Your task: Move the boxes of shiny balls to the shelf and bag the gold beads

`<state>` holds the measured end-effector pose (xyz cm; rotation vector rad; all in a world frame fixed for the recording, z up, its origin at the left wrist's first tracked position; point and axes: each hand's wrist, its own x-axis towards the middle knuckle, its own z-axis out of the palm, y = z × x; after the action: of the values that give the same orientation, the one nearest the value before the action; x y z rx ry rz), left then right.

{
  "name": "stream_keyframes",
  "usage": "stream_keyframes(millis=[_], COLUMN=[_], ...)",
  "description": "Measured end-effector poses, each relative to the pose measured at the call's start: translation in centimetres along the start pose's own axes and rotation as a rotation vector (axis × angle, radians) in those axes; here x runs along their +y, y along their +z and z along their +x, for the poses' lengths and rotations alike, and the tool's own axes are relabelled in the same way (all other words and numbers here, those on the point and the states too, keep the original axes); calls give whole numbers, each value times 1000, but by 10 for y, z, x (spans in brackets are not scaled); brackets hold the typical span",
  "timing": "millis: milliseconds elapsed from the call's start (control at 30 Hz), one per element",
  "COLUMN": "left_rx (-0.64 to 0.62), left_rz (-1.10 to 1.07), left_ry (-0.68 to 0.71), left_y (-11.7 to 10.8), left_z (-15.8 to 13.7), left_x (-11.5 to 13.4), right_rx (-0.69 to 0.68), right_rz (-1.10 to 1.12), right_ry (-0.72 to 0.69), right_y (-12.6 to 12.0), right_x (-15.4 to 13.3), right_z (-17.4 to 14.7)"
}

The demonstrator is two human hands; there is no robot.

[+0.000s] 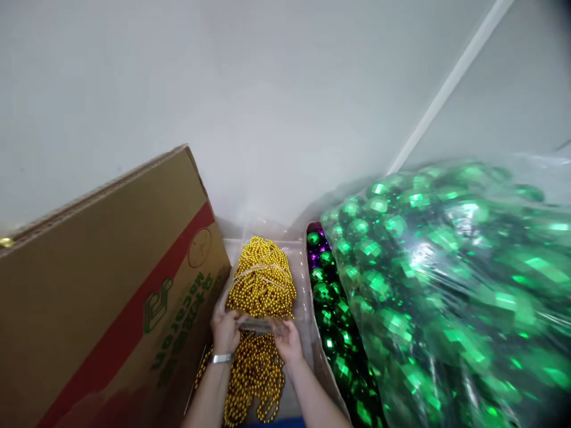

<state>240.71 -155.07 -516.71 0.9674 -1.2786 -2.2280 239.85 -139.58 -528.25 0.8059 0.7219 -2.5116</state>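
The biggest thing here is the clear plastic sack of green faceted beads (446, 285), which bulges to the right of the gold bead bundle (261, 285) and stands higher than it. Next in size is the brown cardboard box (102, 297) with a red stripe and green print; it leans on the bundle's left side, its near edge just beside the beads. Between the sack and the bundle lies a narrower strip of loose green and purple beads (323, 285), close along the bundle's right flank. Behind all of it rises a plain pale wall (250, 89).

The gold bead bundle itself sits in a clear bag or tray whose walls are hard to make out. Its long axis runs away from the person, from the loose strands hanging near the wrists up to a tied, rounded end farther off. A pale band crosses that far part.

Both hands meet at the bundle's middle, across its long axis. The left hand (225, 333), with a metal watch (222, 358) on its wrist, is closed on the bundle's left side, and the right hand (288, 339) is closed on its right side; between them they pinch what looks like a strip of clear wrap over the beads. Neither hand is nearer: each holds its own flank, with most of the bundle lying beyond the fingers
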Motion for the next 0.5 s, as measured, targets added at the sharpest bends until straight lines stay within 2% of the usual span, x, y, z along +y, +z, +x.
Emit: stream_keyframes(millis=[100,200,500], left_rx=[-32,-70,-100], left_rz=[-13,-44,17], left_ry=[28,35,65], left_y=[-3,-15,-45], left_z=[-16,-30,-104], left_x=[17,26,54], right_rx=[29,-17,-108], right_rz=[132,161,149], right_ry=[62,75,145], right_y=[16,23,7], right_x=[-1,1,12], right_z=[-25,-52,-125])
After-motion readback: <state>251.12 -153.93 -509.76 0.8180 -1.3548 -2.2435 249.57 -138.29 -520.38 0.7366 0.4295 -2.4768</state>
